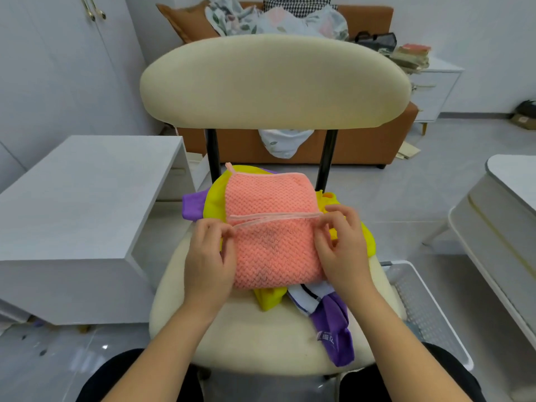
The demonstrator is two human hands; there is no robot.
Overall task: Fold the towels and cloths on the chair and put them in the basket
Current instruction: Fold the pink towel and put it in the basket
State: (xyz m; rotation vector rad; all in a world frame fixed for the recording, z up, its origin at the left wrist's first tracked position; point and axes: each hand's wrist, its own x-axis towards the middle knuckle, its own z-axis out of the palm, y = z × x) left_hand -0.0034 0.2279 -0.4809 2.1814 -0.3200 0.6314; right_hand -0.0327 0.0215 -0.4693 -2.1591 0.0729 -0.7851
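Head view shows your left hand (208,253) and right hand (340,248) pinching the folded hem of the pink towel (274,227) mid-seat on the chair (261,329), atop loose cloths that could shift and skew your fold.

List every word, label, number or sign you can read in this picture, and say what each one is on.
Nothing here reads clearly.
Purple cloth, hanging off the front of the chair seat: a small printed mark near its lower end, too blurred to read.
Stacked books on the white cabinet at the back: any cover text is too small to read.
Pink towel: no text visible.
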